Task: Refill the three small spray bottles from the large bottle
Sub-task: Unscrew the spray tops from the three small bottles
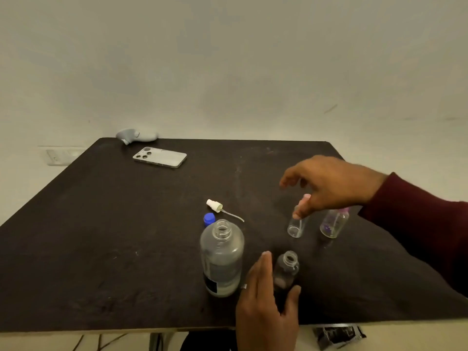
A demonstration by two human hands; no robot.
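Observation:
The large clear bottle (222,259) stands uncapped near the table's front, partly filled. Its blue cap (209,219) lies just behind it, next to a white spray head (215,205) with a thin tube. My left hand (266,300) curls around a small uncapped bottle (286,269) right of the large one, fingers on one side and thumb on the other. My right hand (329,184) hovers with spread fingers over a second small clear bottle (296,227), fingertips at its top. A third small bottle (333,224) with a purple top stands to the right, partly under the hand.
A dark table (126,236) holds everything. A phone (160,157) lies face down at the back left, with a grey object (135,136) at the far edge behind it. A dark packet (338,335) lies on the floor below the front edge.

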